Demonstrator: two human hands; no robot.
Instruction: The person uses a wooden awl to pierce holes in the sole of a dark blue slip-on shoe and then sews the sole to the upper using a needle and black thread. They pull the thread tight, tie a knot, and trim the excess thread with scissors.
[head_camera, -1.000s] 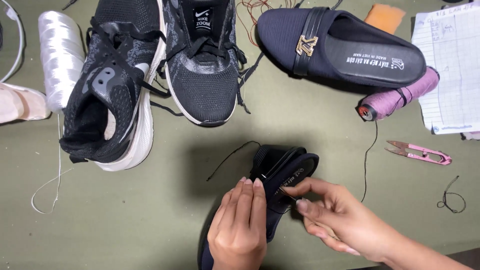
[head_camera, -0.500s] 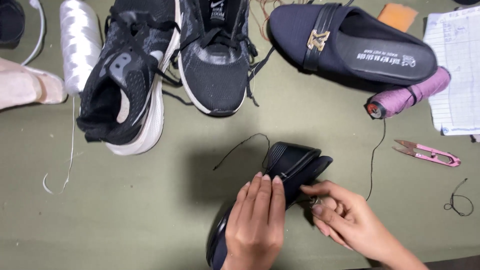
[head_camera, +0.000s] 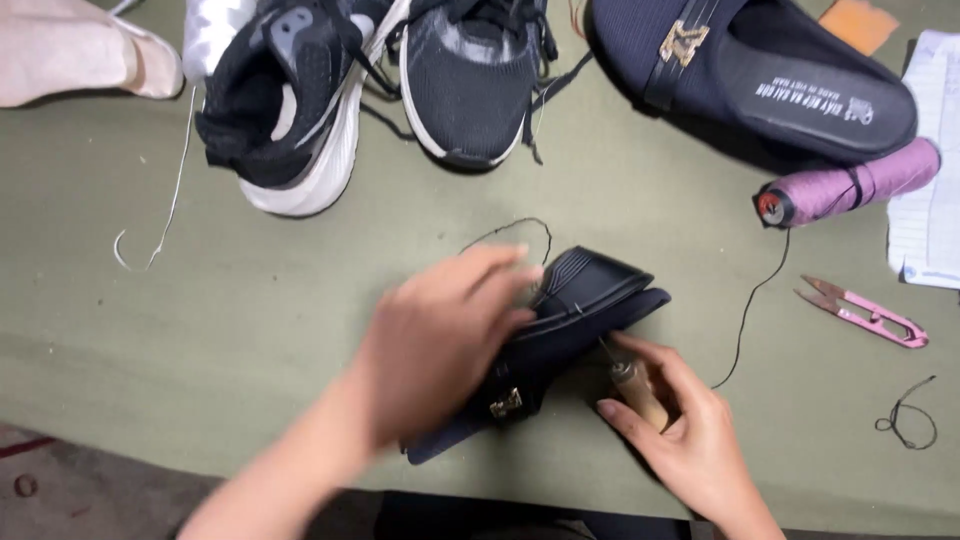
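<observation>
Step in hand, by my reading: stitching the sole edge of the dark slipper (head_camera: 560, 330), which lay on its side at centre, toe toward 2 o'clock. My left hand (head_camera: 440, 335) lay over its upper, fingers pressed together and curled down to pin it; the hand was blurred, so I could not tell how firm the grip was. My right hand (head_camera: 680, 430), at 4 o'clock of the slipper, pinched a wooden-handled awl (head_camera: 632, 385), tip touching the sole edge. Black thread (head_camera: 745, 310) ran from there toward the purple spool (head_camera: 850, 190) at 2 o'clock.

Next move, I judged, called for a steady push along the seam line with the slipper held still.

Surface: olive cloth table (head_camera: 250, 330). Black sneakers (head_camera: 380, 90) at 11 o'clock, the matching slipper (head_camera: 750, 70) at 1 o'clock, pink snips (head_camera: 865, 315) at 3 o'clock. Nothing of the room showed.
</observation>
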